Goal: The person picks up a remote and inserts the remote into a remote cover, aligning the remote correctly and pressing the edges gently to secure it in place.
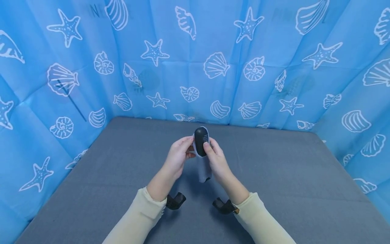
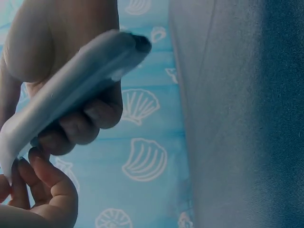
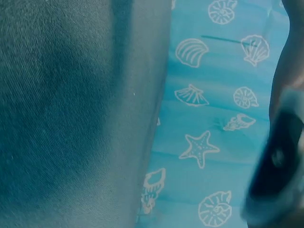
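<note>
A blue, shell-printed fabric curtain borders a grey cloth-covered table. Above its middle, the right hand grips, and the left hand pinches at the left rim, a pale grey, long-handled device with a black oval face. Handling seems under way; what is finished or left cannot be told.

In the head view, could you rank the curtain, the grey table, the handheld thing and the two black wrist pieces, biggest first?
1. Curtain
2. Grey table
3. Handheld thing
4. Left wrist piece and right wrist piece: these look about alike, so I can't rank them.
</note>
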`<state>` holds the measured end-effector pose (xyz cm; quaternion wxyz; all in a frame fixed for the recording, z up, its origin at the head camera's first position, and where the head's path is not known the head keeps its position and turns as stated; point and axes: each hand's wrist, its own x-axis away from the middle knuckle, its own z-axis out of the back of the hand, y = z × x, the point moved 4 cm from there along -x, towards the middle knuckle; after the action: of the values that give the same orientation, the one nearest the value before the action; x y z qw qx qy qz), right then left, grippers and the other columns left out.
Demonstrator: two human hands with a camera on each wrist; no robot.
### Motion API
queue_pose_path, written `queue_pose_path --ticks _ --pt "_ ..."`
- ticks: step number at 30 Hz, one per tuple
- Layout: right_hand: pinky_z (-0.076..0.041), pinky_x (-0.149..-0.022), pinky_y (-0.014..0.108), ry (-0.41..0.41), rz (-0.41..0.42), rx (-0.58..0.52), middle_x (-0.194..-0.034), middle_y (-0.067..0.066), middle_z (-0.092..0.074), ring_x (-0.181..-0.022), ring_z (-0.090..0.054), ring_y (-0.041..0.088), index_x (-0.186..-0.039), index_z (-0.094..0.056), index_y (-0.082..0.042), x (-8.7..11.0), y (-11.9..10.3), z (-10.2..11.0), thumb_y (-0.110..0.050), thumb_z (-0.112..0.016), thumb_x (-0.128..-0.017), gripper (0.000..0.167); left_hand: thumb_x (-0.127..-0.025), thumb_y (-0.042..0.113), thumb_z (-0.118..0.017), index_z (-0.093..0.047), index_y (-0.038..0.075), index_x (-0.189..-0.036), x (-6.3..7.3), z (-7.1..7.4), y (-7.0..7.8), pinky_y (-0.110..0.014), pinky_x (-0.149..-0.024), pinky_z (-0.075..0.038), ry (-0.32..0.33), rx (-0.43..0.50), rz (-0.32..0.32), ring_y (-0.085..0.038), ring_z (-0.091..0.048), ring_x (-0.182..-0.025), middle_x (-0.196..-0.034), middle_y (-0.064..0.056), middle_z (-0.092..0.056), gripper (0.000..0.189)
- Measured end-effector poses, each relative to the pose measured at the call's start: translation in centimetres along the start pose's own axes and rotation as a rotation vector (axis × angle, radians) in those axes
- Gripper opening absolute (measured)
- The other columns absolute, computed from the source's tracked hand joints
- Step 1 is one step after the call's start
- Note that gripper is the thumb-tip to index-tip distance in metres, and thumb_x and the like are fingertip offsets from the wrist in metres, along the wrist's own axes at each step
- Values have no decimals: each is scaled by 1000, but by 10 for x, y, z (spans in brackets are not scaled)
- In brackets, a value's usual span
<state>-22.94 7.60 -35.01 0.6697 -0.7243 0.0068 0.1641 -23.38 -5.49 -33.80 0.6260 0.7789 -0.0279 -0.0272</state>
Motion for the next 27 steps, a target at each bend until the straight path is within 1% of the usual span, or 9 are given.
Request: queue_pose_path --ticks 2,4,6,8,11,14,18,22,27 --pt "-32 -101 43 39 21 6 -133 24 -47 -118 -44 25 -137 -41 9 0 0 1 -20 -38 -106 43 -105 19 -44 -62 -6 -114 0 0 0 -29 -71 -45 -11 8 14 -16 -56 -81 -89 -3 -60 32" --pt "-34 -98 40 69 30 8 -129 22 -52 -113 -48 21 -134 -45 9 0 1 2 -21 -40 -105 42 -105 17 -44 -58 -5 -118 -1 -1 0 -28 -69 -44 -22 26 27 -16 -55 -79 -88 -2 -60 30" --pt "-34 -97 40 78 34 -3 -127 22 -53 -112 -48 19 -133 -47 10 0 1 3 -21 -41 -104 42 -104 13 -46 -52 -4 -124 -1 -1 0 -28 -67 -44 -20 47 30 -17 -55 -78 -85 -2 -61 27" --pt "-34 -97 40 87 34 -9 -126 21 -54 -111 -49 18 -133 -48 10 -1 1 4 -19 -41 -104 42 -103 11 -48 -49 0 -127 -2 -1 1 -27 -66 -45 -10 35 22 -18 -56 -77 -85 -2 -61 27" --pt "-34 -97 41 88 41 3 -125 21 -55 -111 -50 19 -133 -48 9 0 0 5 -17 -41 -103 41 -100 10 -53 -53 0 -124 -1 -1 1 -27 -64 -46 21 -35 -27 -17 -58 -78 -89 -3 -62 25" --pt "-36 -97 41 80 60 21 -127 22 -55 -112 -51 20 -134 -49 8 2 -2 5 -16 -41 -103 40 -98 10 -58 -62 -1 -117 0 0 2 -29 -66 -48 55 -121 -98 -16 -58 -80 -94 -7 -62 22" --pt "-38 -97 42 48 87 35 -130 23 -54 -115 -52 22 -136 -48 7 3 -5 2 -15 -42 -103 40 -94 3 -59 -66 -2 -112 2 1 3 -33 -70 -49 91 -201 -191 -16 -56 -80 -97 -10 -62 20" --pt "-40 -96 39 54 77 41 -130 23 -55 -114 -53 20 -136 -48 7 3 -4 1 -15 -42 -103 40 -90 -2 -60 -63 -3 -109 5 2 3 -31 -67 -49 136 -227 -242 -17 -55 -77 -98 -10 -61 19" --pt "-42 -92 36 76 46 47 -126 23 -57 -107 -55 17 -134 -50 6 2 -2 3 -15 -43 -103 39 -89 -1 -62 -63 -5 -101 7 3 3 -27 -66 -49 165 -235 -277 -16 -55 -73 -92 -11 -61 13"
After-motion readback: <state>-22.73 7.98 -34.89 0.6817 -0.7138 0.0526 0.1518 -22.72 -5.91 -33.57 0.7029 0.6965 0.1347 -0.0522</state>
